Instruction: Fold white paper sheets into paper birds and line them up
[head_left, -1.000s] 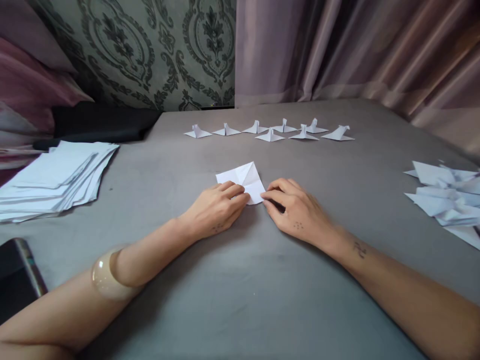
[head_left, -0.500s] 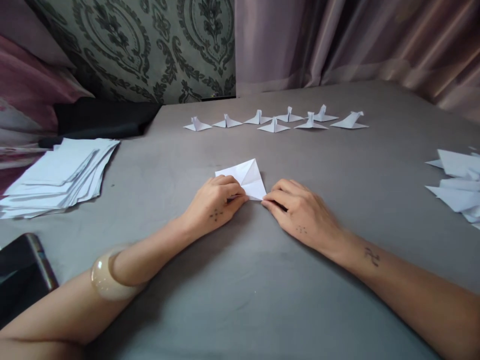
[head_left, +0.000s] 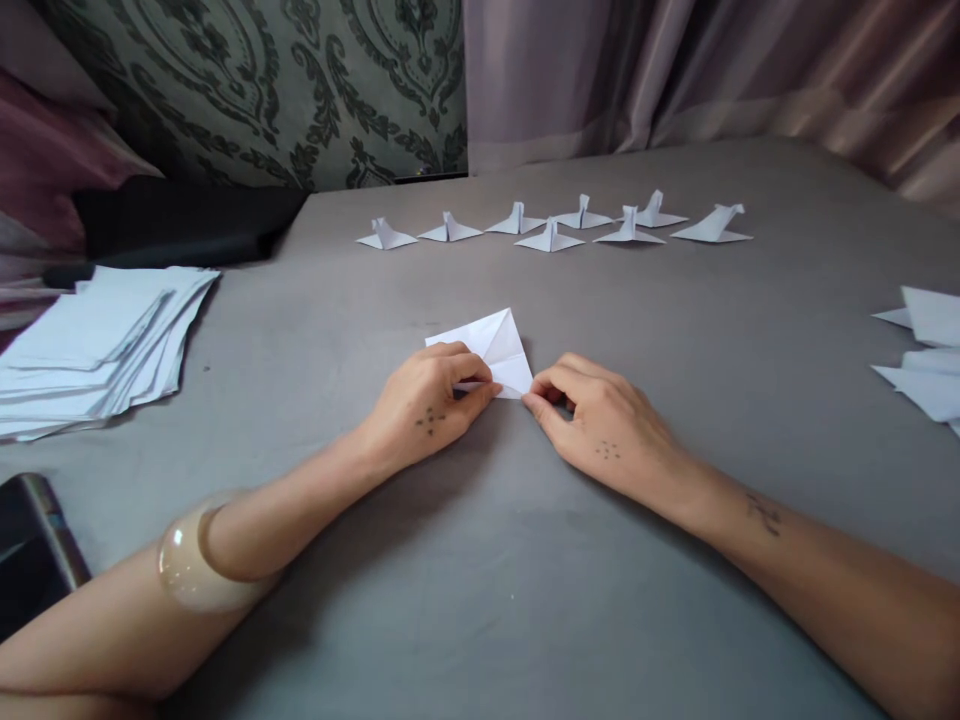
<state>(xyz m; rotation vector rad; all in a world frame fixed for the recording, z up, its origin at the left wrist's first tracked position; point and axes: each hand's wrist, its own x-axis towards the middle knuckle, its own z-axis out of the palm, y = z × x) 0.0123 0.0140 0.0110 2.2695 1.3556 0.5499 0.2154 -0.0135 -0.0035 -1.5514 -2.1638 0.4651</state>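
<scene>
A white folded sheet of paper (head_left: pixel 507 350) with crease lines lies on the grey table in front of me, one corner pointing away. My left hand (head_left: pixel 439 395) pinches its near edge between thumb and fingers and covers its lower left part. At the paper's near right corner, the thumb and index fingertip of my right hand (head_left: pixel 596 410) are closed on the tip. Both wrists are low, close to the tabletop.
Several folded paper birds (head_left: pixel 551 238) stand in rows at the back. A stack of white paper (head_left: pixel 97 350) lies at left, near a black cloth (head_left: pixel 187 225) and a phone (head_left: pixel 34 550). More folded paper pieces (head_left: pixel 930 385) sit at the right edge.
The view has shifted slightly, so the surroundings sit a little higher and more spread out. Both hands stay on the paper with almost the same grip.
</scene>
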